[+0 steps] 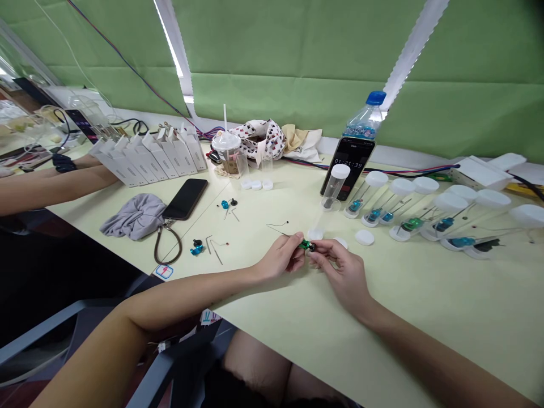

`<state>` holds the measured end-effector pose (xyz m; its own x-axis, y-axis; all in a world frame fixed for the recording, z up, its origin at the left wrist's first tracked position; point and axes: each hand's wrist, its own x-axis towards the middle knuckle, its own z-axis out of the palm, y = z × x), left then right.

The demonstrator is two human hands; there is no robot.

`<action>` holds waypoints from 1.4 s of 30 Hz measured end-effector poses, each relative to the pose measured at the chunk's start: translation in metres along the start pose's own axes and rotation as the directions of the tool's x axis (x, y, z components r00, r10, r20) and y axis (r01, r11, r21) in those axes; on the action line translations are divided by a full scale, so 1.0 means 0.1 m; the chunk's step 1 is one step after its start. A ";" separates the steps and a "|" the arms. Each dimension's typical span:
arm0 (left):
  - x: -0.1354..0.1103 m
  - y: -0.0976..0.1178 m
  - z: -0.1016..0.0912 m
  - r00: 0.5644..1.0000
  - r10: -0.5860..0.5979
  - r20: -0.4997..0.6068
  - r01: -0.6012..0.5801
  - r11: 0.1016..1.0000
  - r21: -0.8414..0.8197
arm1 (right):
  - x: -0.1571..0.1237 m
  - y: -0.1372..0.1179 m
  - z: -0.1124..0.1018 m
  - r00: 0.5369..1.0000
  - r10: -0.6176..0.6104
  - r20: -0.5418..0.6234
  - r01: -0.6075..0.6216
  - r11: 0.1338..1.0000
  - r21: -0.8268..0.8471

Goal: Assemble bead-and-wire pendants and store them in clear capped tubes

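A small green-and-black piece [306,245] sits between the person's two hands, held up over the near middle of the counter [446,283]. The left hand [289,253] has its grip closed on the green end, and the right hand [340,264] has its grip pinched about the black end, so neither is clearly nearer. The piece's long axis runs roughly left to right, in line with the gap between the two grips. Just beyond, white caps [364,237] lie close to the fingers, leaving little room on the far side; capped tubes [414,222] stand farther right. Bent metal keys [208,245] lie well off to the left. The widest bare surface opens to the near right, while the counter's near edge slants beneath the left forearm.
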<state>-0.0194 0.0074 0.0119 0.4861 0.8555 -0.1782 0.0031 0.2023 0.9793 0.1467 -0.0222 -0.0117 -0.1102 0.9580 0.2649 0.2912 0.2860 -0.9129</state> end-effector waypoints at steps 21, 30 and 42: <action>0.03 -0.04 -0.02 1.000 0.029 0.009 -0.029 0.999 -0.019 | 0.00 0.01 -0.01 0.998 0.043 0.054 -0.045 0.999 0.023; 0.02 -0.01 -0.01 1.000 -0.008 0.023 0.009 0.999 -0.035 | 0.02 -0.01 0.01 0.997 -0.068 -0.045 0.065 0.996 -0.063; 0.00 0.00 0.01 1.000 0.007 0.014 -0.006 1.000 -0.018 | 0.02 0.00 0.00 0.999 -0.035 0.003 0.035 0.999 -0.022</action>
<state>-0.0186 0.0069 0.0119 0.4979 0.8503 -0.1704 -0.0156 0.2053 0.9786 0.1471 -0.0206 -0.0113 -0.1228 0.9472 0.2961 0.3075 0.3200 -0.8961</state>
